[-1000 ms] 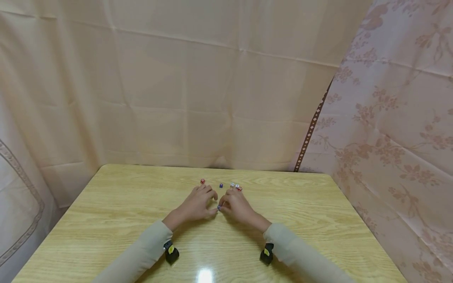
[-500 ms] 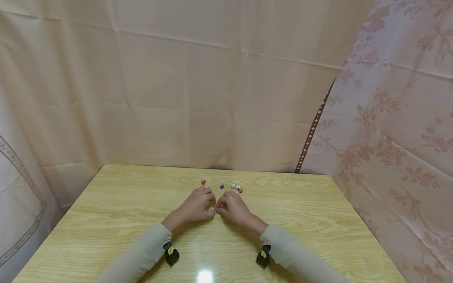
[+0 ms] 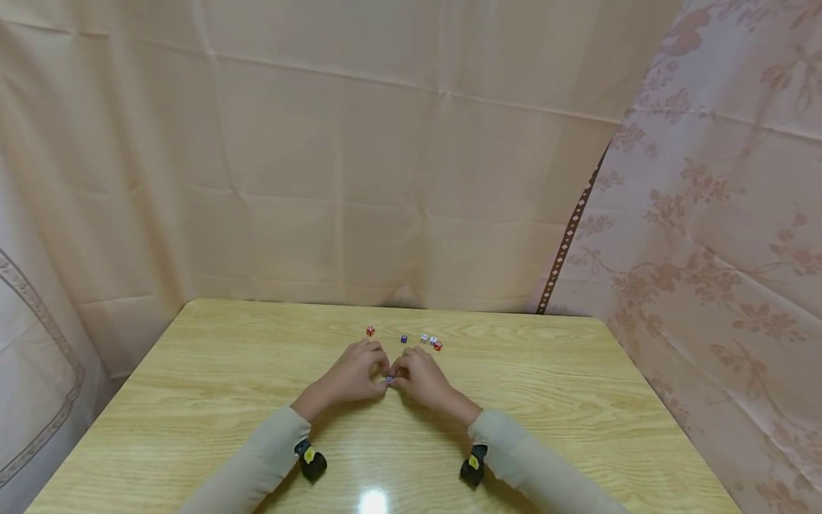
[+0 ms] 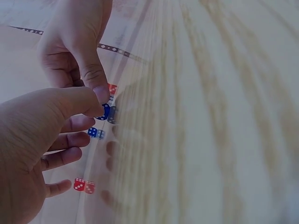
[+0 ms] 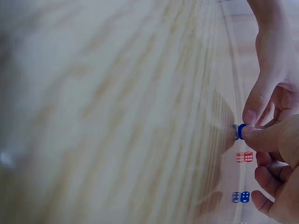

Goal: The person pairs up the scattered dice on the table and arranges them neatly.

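A small blue die with white pips sits between the two hands, low over the table, its reflection beside it. My right hand pinches it between thumb and forefinger; in the right wrist view the right thumb covers most of the blue face. Meeting it from the other side, my left hand has thumb and forefinger bent into a ring, their tips at the same die. The other left fingers are spread loosely. Part of the die is hidden behind fingertips.
Beyond the hands lie a red die on the left and a second blue die in the middle. Two white dice and another red die cluster at right. The glossy wooden table ends at a beige curtain.
My right hand has moved slightly left with the blue die, up to the left hand. The left thumb and forefinger have drawn together at the die. The other dice stay put.
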Tool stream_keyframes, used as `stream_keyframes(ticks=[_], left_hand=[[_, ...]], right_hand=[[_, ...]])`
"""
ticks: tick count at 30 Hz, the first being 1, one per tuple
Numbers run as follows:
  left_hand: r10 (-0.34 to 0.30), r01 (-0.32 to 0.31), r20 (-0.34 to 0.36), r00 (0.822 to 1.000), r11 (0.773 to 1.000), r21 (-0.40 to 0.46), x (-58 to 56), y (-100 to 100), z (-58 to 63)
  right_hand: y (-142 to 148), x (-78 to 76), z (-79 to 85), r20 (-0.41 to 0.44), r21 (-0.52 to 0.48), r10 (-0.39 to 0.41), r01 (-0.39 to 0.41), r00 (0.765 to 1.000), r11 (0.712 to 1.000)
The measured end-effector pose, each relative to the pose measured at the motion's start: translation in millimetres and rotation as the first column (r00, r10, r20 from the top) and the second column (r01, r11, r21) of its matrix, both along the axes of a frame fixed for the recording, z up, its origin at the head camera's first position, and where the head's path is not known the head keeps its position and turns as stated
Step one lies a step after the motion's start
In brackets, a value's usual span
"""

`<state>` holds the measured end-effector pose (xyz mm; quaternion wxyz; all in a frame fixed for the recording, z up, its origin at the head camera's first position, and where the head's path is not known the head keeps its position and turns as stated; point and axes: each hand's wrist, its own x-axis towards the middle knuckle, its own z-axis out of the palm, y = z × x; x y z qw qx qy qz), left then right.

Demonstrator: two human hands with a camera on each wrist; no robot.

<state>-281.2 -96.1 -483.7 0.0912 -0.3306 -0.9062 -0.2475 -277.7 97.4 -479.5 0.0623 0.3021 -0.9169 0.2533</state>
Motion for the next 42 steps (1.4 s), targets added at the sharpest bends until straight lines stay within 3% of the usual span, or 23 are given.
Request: stream_keyframes(ticks=[7,14,24,34,42], left_hand=[[0.004,-0.005,0.027,1.000,1.000,0.005,-4.2,-1.6,0.0],[0.014,-0.015,0.098,0.995,1.000,0.014,-9.4,-1.7,-0.2],[-0.019,0.018,0.167,0.986,1.000,0.007,-14.9,-1.7,2.0],[-0.060,0.066,0.176,0.983,0.997,-0.027,-16.7,-3.6,11.2],[-0.066,0.080,0.201,0.977,0.995,-0.061,-19.7,-3.5,15.3]], right_hand=[[-4.6,-4.8,-3.3,0.006,-0.025,-0.005,0.005,1.000,1.000],[-4.8,-8.2,-4.1,0.098,-0.059,-0.020,0.026,0.995,0.998],[-2.6,-12.1,-2.3,0.195,-0.075,0.011,0.004,0.981,0.997],[4.0,-16.1,9.4,0.279,-0.113,0.055,-0.024,0.959,0.993],[9.2,-38.1,20.8,0.194,-0.111,-0.059,0.082,0.979,0.990]])
